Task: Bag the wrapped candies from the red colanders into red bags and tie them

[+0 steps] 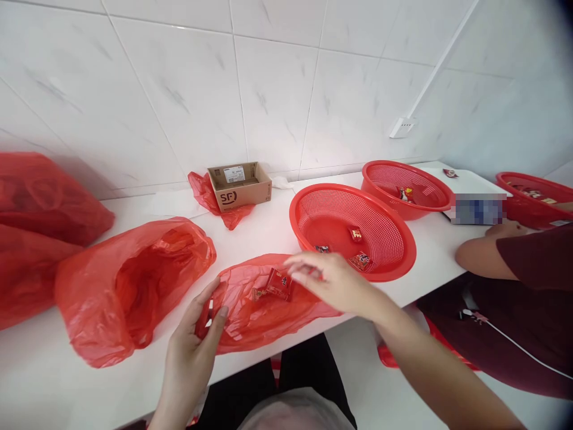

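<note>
A thin red plastic bag (246, 316) lies spread on the white table in front of me. On it rest a square red snack packet (278, 283) and a smaller packet (258, 294). My left hand (197, 334) curls around the bag's left edge, thumb on top, fingers partly hidden. Above the bag's right side hovers my right hand (333, 280), fingers stretched and slightly apart, close to the square packet. Just behind it stands a red perforated basket (308, 224) with a few small packets (356, 234) inside; the hand partly covers its front rim.
To the left, a red bag (94, 286) lies with its mouth facing me, beside fuller red bags (36, 197). A cardboard box (246, 194) stands near the wall. Further right are a second basket (380, 173), another basket (514, 179) and a co-worker's arm (481, 257).
</note>
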### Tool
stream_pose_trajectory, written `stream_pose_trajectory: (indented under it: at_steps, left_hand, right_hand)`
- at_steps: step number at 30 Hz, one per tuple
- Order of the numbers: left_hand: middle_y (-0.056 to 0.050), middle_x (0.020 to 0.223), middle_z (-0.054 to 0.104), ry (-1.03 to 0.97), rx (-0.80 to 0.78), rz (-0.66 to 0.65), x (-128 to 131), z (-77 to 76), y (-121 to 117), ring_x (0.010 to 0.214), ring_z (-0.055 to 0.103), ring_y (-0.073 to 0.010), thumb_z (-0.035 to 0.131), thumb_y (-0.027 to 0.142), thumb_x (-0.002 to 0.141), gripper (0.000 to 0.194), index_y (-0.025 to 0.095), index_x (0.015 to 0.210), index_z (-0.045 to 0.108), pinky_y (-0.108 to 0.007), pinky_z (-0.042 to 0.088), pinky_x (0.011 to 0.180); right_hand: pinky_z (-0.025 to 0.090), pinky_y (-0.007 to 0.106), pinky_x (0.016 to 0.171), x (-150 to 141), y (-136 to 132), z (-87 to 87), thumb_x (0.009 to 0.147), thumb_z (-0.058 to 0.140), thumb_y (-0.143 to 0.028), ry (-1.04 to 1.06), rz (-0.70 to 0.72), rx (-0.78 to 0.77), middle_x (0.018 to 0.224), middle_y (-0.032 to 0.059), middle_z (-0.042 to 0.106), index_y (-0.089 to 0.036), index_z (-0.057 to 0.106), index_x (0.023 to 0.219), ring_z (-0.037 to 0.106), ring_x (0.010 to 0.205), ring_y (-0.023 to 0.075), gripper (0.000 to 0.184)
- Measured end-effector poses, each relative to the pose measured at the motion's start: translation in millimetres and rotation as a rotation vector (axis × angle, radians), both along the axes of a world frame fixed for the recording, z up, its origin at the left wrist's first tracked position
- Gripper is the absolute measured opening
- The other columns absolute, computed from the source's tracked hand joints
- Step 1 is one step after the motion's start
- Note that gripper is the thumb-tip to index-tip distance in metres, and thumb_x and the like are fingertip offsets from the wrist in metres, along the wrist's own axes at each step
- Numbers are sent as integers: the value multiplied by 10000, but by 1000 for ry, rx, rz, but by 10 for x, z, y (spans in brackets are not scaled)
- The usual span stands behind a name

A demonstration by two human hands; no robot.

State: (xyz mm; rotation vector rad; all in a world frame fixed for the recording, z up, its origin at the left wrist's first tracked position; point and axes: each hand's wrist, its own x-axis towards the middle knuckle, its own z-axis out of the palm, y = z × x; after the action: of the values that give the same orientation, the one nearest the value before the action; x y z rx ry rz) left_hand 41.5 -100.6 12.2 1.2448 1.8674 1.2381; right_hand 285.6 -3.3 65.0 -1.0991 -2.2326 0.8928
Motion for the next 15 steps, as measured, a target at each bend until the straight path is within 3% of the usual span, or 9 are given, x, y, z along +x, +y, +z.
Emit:
stream_pose_trajectory:
  at_steps: [2,5,7,10,12,15]
  left_hand:
    - [-56,1313,614,10,-2,-9,15,13,-4,1110,591,-237,587,531,815,613,271,1366,523,-358,472,951]
    - [-45,1313,614,30,5,-15,48,33,-11,1021,620,-220,592,540,807,620,288,1369,519,-343,503,892]
    - [-41,1323,609,32,14,-16,60,34,-18,1047,618,-228,592,548,802,625,296,1369,519,-348,502,911]
    - [-32,1347,595,18,10,-10,24,-23,-25,1183,569,-264,609,554,783,637,309,1364,522,-379,462,1006]
    - [-17,1357,588,6,-9,-11,-37,-104,-23,1232,541,-287,635,558,758,648,336,1356,525,-428,412,1069]
    - [-4,1374,572,-36,-30,9,-129,-234,-11,1275,505,-317,661,575,724,675,367,1351,523,-508,334,1122]
  right_hand:
    - [506,286,820,185,201,115,955,483,-354,-67,-134,78,1092,33,689,-269,610,1176,647,970,166,268]
    - [481,367,855,430,563,88,902,560,-363,-443,-253,71,1240,105,611,-274,509,1343,618,1056,259,453]
    - [474,376,830,519,730,-48,882,577,-332,-698,-136,-50,1335,137,531,-299,430,1422,619,1049,289,561]
    - [465,346,760,541,831,-278,931,452,-289,-849,37,-145,1294,135,536,-307,521,1340,637,969,265,415]
    - [454,328,711,534,872,-349,934,429,-305,-870,26,-134,1201,124,583,-278,603,1213,638,908,251,330]
    - [433,300,689,608,1001,-268,873,522,-277,-903,-48,-118,1134,108,619,-244,597,1166,629,899,238,304]
